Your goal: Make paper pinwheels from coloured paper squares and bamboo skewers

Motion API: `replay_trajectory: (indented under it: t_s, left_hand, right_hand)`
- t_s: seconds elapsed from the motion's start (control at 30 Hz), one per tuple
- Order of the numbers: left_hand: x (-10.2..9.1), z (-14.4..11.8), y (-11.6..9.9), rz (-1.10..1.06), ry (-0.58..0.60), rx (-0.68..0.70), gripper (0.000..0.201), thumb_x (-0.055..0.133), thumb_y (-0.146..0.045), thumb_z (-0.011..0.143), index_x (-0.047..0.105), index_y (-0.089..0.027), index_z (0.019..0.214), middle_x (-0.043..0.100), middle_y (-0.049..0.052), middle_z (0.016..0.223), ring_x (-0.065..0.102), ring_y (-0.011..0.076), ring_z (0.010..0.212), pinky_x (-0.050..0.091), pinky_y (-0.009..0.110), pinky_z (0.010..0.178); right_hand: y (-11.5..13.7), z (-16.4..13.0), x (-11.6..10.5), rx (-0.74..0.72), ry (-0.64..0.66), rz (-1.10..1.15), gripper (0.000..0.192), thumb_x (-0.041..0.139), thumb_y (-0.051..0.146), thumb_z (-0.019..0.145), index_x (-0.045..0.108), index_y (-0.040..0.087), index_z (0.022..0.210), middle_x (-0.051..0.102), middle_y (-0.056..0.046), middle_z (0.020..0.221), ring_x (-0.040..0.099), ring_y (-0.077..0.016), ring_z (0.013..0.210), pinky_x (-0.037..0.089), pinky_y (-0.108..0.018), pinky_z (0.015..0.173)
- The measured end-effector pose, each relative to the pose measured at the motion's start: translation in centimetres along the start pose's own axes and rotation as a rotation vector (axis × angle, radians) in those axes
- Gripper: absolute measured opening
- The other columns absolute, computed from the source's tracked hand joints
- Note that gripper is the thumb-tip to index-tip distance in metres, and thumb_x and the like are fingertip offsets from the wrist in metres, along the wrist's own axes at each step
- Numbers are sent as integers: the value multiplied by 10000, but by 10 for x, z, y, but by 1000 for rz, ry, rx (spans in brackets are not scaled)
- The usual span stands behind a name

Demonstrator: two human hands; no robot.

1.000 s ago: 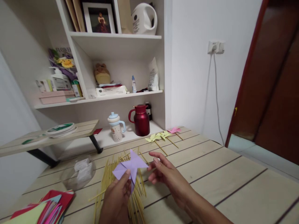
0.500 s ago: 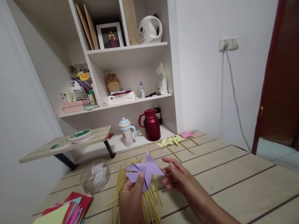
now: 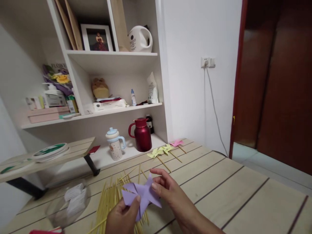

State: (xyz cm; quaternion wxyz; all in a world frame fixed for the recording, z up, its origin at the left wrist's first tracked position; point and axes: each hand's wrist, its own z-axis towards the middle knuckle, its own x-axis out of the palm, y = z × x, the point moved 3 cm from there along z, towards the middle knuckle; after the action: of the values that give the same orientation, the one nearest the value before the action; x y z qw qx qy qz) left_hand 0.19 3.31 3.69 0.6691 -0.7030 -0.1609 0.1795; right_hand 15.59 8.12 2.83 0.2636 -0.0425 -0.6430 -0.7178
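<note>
My left hand [image 3: 124, 214] pinches a purple paper pinwheel [image 3: 145, 194], thumb on its front and the other fingers mostly hidden behind it. Its pointed blades fan out around a middle with no stick visible on it. At the right edge of the paper is my right hand [image 3: 170, 191], open, its index finger stretched out and its thumb tip at a blade. Beneath the pinwheel and my left hand, a loose bundle of thin yellowish sticks [image 3: 107, 198] lies on the slatted wooden table [image 3: 219, 182].
Two yellow pinwheels [image 3: 156, 152] and a pink pinwheel [image 3: 176, 143] on sticks lie at the table's back edge. A clear dish [image 3: 56, 214] with white packets stands left. Behind are a speckled cup [image 3: 116, 148], a red jug [image 3: 142, 136] and a small raised shelf [image 3: 80, 146].
My right hand has come in to the pinwheel's edge. The pinwheel is slightly turned in my left hand. My view has swung right, so the stacked coloured paper is mostly out of sight.
</note>
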Motion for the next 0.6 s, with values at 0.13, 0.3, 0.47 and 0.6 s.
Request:
replay_trajectory:
  t_s: [0.13,0.3,0.47,0.6]
  left_hand:
    - [0,0,1,35,17,-18,276,753,-365,598,754,-108,697,752,106,642,696,275,675,518,339,689]
    - [0,2,6,-32,48,-77,308,782,-358,575,756,-97,736,752,95,644,679,246,654,512,318,691]
    - [0,3,9,-42,102,-87,393,804,-436,549,751,-82,710,740,112,641,680,252,695,502,299,696]
    - [0,7,18,-86,126,-118,459,821,-453,526,756,-65,761,741,126,681,679,260,719,496,304,695]
  right_hand:
    - [0,-1,0,-5,-21,-29,376,729,468,764,693,182,1005,601,-11,806,502,-139,716,371,-276,697]
    - [-6,-1,3,3,24,103,515,875,235,572,651,204,1034,610,15,833,548,-127,725,400,-247,676]
    - [-5,-1,1,-31,-49,43,286,842,238,623,631,184,808,574,43,671,493,-97,591,350,-218,569]
    - [1,-1,0,-124,-40,-191,126,790,259,689,718,180,755,625,-17,763,560,-160,710,410,-276,651]
